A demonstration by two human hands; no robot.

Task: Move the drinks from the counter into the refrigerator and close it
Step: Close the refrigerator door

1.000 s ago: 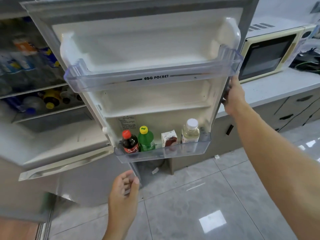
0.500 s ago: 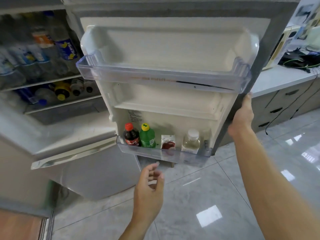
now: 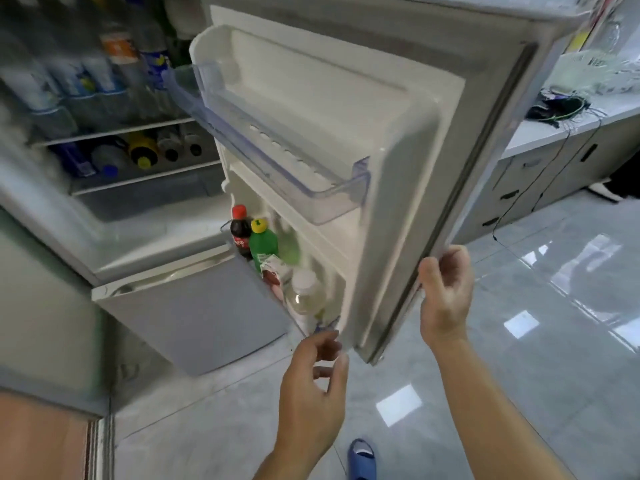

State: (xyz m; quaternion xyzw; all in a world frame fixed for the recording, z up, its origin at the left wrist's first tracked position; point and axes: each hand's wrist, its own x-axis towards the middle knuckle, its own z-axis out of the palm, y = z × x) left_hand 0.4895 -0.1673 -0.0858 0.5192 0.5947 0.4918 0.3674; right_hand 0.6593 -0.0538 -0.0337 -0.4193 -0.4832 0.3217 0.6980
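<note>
Lower door bin (image 3: 313, 325) of the open refrigerator door (image 3: 408, 188): four drinks in a row. Cola bottle, red cap (image 3: 240, 231), at the end nearest the hinge. Green bottle, yellow cap (image 3: 262, 247), just beside the cola bottle. Small carton (image 3: 273, 271) next beyond the green bottle. Clear bottle, white cap (image 3: 304, 289), farthest from the cola bottle. Upper door bin (image 3: 332, 194), clear plastic, directly above. Interior shelves (image 3: 114, 131), beyond the cola bottle: blurred bottles, upright above, lying below.
</note>
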